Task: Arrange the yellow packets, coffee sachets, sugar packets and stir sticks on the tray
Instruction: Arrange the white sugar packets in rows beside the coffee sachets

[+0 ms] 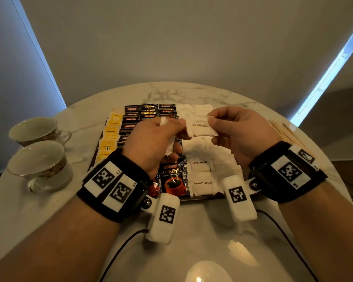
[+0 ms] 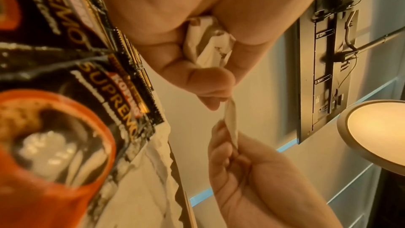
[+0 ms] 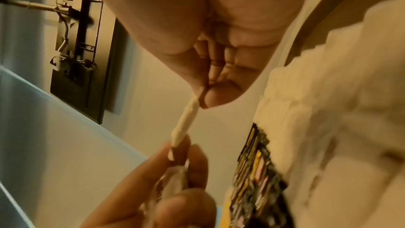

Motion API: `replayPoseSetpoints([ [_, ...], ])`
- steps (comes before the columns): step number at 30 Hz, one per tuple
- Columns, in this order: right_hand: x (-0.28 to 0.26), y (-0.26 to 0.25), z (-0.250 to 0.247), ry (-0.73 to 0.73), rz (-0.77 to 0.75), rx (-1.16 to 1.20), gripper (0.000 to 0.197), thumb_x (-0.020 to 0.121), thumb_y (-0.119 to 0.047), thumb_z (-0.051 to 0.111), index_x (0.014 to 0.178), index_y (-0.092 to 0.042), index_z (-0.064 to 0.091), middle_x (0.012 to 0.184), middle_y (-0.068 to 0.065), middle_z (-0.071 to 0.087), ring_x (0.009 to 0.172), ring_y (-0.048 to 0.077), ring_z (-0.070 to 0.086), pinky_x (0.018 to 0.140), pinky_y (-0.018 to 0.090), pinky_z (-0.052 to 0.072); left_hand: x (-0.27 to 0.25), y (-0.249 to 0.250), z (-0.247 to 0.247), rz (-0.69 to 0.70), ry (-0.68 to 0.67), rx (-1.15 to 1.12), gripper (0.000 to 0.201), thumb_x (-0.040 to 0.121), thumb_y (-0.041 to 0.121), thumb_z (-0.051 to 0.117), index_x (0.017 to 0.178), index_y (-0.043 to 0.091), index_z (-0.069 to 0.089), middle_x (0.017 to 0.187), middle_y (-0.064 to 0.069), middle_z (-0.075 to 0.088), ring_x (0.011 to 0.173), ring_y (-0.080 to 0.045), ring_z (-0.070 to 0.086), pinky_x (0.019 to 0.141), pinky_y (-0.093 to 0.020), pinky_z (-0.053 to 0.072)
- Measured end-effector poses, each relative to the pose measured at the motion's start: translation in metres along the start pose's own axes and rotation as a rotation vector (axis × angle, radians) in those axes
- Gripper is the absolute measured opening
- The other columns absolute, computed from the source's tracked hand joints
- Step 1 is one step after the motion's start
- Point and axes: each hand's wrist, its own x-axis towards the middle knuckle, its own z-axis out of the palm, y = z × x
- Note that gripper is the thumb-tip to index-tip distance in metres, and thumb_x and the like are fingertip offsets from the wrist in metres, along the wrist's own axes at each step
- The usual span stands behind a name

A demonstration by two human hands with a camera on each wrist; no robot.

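Observation:
Both hands hold one white sugar packet (image 1: 201,129) (image 2: 231,122) (image 3: 186,122) above the dark tray (image 1: 204,198). My left hand (image 1: 178,124) (image 2: 221,100) pinches its left end and also grips more crumpled white packets (image 2: 208,44) in the palm. My right hand (image 1: 212,122) (image 3: 202,96) pinches the right end. On the tray lie yellow packets (image 1: 110,131) at the left, black coffee sachets (image 1: 147,113) in the middle and white sugar packets (image 1: 202,183) at the right. Wooden stir sticks (image 1: 283,132) lie on the table right of the tray.
Two empty teacups (image 1: 36,129) (image 1: 39,161) stand on the round marble table (image 1: 192,92) left of the tray. A large Kopiko Supremo sachet (image 1: 172,180) lies at the tray's near edge, under my left wrist. Black cables run from the wrist cameras toward me.

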Motion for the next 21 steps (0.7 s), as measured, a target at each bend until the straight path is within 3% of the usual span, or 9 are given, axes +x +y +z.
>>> replayPoseSetpoints([
  [3,-0.003,0.004,-0.024,0.097,0.056,-0.178,0.006,0.094,-0.006,0.069,0.098,-0.005,0.074,0.1,0.025,0.072,0.08,0.027,0.063,0.061,0.028,0.057,-0.001,0.004,-0.002,-0.014,-0.013,-0.024,0.015,0.099,0.02,0.065,0.099,0.007,0.073,0.084,-0.008,0.076,0.052,-0.012,0.056,0.042,-0.023,0.044],
  [6,-0.008,0.01,-0.041,0.116,0.202,-0.299,0.007,0.094,-0.007,0.068,0.097,-0.008,0.074,0.106,0.02,0.075,0.085,0.024,0.067,0.07,0.031,0.058,0.0,0.006,-0.005,-0.023,-0.01,-0.038,0.013,0.098,0.019,0.066,0.102,0.008,0.071,0.085,-0.008,0.076,0.054,-0.013,0.057,0.043,-0.023,0.045],
  [11,-0.012,0.018,-0.049,0.103,0.327,-0.352,0.007,0.093,-0.006,0.069,0.097,-0.007,0.074,0.103,0.016,0.076,0.093,0.027,0.07,0.071,0.032,0.061,0.001,0.006,-0.006,-0.028,0.003,-0.035,0.008,0.097,0.02,0.067,0.097,0.012,0.07,0.085,-0.008,0.076,0.055,-0.014,0.057,0.045,-0.024,0.044],
  [14,-0.011,0.023,-0.051,0.123,0.354,-0.335,0.005,0.091,-0.005,0.071,0.095,-0.006,0.074,0.096,0.016,0.077,0.084,0.025,0.072,0.078,0.037,0.061,0.001,0.007,-0.006,-0.033,0.01,-0.031,0.008,0.097,0.019,0.067,0.097,0.012,0.071,0.085,-0.009,0.076,0.056,-0.015,0.056,0.045,-0.024,0.044],
  [17,-0.012,0.026,-0.051,0.138,0.365,-0.352,0.005,0.09,-0.005,0.073,0.095,-0.006,0.074,0.085,0.012,0.077,0.07,0.018,0.069,0.071,0.034,0.06,0.002,0.008,-0.007,-0.038,0.018,-0.039,0.009,0.097,0.018,0.066,0.1,0.011,0.071,0.083,-0.008,0.076,0.055,-0.014,0.056,0.045,-0.024,0.044],
  [21,-0.014,0.025,-0.05,0.138,0.403,-0.388,0.007,0.088,-0.009,0.076,0.095,-0.009,0.076,0.093,0.013,0.078,0.079,0.023,0.068,0.081,0.038,0.059,0.002,0.008,-0.007,-0.041,0.016,-0.044,0.007,0.098,0.018,0.066,0.099,0.012,0.07,0.083,-0.008,0.076,0.055,-0.014,0.056,0.045,-0.024,0.044],
])
